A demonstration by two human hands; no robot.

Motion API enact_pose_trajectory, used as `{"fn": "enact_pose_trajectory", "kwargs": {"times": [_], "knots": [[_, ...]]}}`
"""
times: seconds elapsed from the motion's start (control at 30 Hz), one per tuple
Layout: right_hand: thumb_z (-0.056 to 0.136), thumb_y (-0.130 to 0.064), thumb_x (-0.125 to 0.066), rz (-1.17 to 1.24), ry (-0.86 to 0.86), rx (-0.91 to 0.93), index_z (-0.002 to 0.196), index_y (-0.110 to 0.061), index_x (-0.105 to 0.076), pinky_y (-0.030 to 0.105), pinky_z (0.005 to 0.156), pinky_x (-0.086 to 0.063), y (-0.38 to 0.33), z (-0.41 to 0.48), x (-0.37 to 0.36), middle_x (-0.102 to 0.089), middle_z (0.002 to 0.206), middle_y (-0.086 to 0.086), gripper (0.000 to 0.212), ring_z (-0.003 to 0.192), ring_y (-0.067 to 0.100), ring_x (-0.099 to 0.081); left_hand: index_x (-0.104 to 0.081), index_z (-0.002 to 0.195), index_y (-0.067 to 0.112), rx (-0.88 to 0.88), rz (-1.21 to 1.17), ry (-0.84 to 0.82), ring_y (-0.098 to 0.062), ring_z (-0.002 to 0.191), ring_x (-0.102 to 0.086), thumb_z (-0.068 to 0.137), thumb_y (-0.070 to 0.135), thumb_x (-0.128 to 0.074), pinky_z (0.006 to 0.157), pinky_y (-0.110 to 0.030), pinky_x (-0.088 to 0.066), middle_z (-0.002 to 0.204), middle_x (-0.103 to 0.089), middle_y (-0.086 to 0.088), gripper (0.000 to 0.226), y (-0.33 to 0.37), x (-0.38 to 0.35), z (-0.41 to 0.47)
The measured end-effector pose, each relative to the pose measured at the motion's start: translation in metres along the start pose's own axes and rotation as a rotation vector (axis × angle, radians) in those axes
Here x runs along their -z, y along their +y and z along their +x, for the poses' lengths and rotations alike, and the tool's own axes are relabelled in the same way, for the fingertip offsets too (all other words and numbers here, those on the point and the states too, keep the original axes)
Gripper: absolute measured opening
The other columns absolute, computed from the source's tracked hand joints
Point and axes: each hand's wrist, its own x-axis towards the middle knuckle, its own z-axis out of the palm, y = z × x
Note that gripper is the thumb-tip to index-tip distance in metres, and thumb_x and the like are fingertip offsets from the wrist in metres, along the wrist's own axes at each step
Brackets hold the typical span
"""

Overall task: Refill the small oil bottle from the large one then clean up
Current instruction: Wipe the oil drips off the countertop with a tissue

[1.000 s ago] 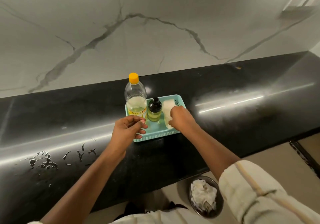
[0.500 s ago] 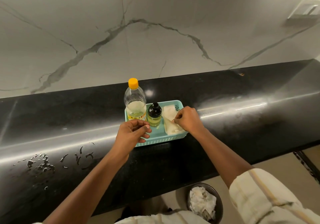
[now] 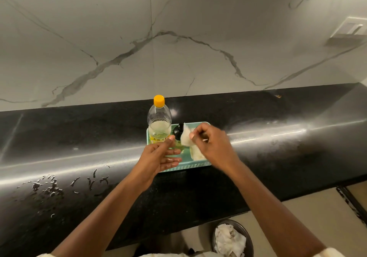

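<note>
White tissue [image 3: 185, 140], flat in the tray's [image 3: 186, 166] right side 1 second earlier, I noted pinched up by right hand [image 3: 211, 143]; left hand [image 3: 158, 158] spread, empty; wiping imminent.

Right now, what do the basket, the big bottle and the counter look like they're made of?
The basket looks like moulded plastic: matte turquoise with a slotted wall. The big bottle seems clear, glossy plastic, since the pale oil shows through; its yellow cap looks plastic too. The counter appears polished dark stone, speckled and reflecting light streaks, though I can't be sure.
</note>
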Motion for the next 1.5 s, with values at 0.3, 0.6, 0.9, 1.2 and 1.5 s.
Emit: {"fn": "enact_pose_trajectory", "kwargs": {"times": [0.3, 0.6, 0.9, 1.2, 1.5], "knots": [[0.099, -0.044, -0.064, 0.019, -0.393, 0.188, 0.113, -0.03, -0.075, 0.032, 0.088, -0.058, -0.035, -0.059, -0.089, -0.075, 0.105, -0.015, 0.023, 0.096, 0.004, -0.069, -0.079, 0.11, -0.001, -0.002, 0.141, 0.211, -0.042, 0.096, -0.079, 0.104, 0.01, -0.065, 0.08, -0.045, -0.066, 0.105, -0.081, -0.025, 0.018, -0.019, 0.069, -0.03], [0.096, -0.037, -0.072, 0.151, -0.449, -0.026, 0.137, -0.033, -0.064, 0.027, 0.097, -0.059, -0.025, -0.071, -0.16, -0.071, 0.127, -0.014, 0.042, 0.108, -0.002, -0.069, -0.082, 0.09, 0.017, 0.179, 0.673, 0.371, -0.028, 0.079, -0.073, 0.097, 0.02, -0.078, 0.076, -0.038, -0.053, 0.08, -0.079, -0.003, 0.009, -0.045, 0.176, -0.061], [0.094, -0.04, -0.073, 0.126, -0.458, -0.084, 0.121, -0.03, -0.076, 0.023, 0.095, -0.058, -0.013, -0.076, -0.174, -0.077, 0.11, -0.014, 0.028, 0.1, -0.003, -0.07, -0.069, 0.138, 0.012, -0.082, 0.759, 0.719, -0.029, 0.119, -0.069, 0.078, 0.005, -0.091, 0.099, -0.044, -0.054, 0.131, -0.073, -0.008, 0.064, -0.052, 0.195, -0.066], [0.101, -0.035, -0.067, -0.052, 0.485, -0.291, 0.134, -0.018, -0.064, 0.031, 0.077, -0.065, 0.059, -0.032, -0.046, -0.061, 0.128, 0.003, 0.038, 0.096, 0.011, -0.067, -0.062, 0.144, 0.013, 0.015, 0.162, 0.388, -0.031, 0.09, -0.083, 0.094, 0.02, -0.082, 0.078, -0.037, -0.069, 0.133, -0.071, -0.011, 0.055, -0.039, 0.099, -0.018], [0.103, -0.024, -0.066, 0.152, 0.362, -0.497, 0.128, -0.01, -0.073, 0.02, 0.065, -0.064, 0.119, -0.025, -0.051, -0.078, 0.113, 0.006, 0.029, 0.071, 0.004, -0.078, -0.071, 0.125, 0.001, 0.018, -0.114, 0.427, -0.029, 0.096, -0.083, 0.095, -0.004, -0.075, 0.077, -0.037, -0.069, 0.11, -0.082, -0.014, 0.031, -0.058, 0.058, 0.02]]}}
